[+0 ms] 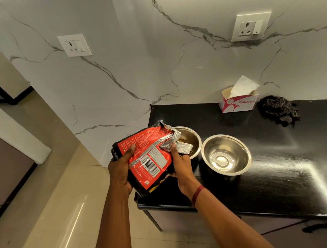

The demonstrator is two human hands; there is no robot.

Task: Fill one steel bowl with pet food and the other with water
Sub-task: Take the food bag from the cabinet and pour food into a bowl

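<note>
I am working at the left end of the black worktop [275, 175]. I am holding the red pet food bag [151, 153] tilted there, with my left hand [121, 169] gripping its lower half and my right hand [182, 164] pinching the foil mouth. It is looking soft, crinkly and fairly heavy, so both ends are wanting support. The mouth is hanging over the left steel bowl [194, 134], which is showing some kibble. The empty steel bowl [236, 148] is sitting just beside it. A tissue box [239, 103] and a dark cloth [277, 111] are lying by the back edge, well apart and blocking nothing.
</note>
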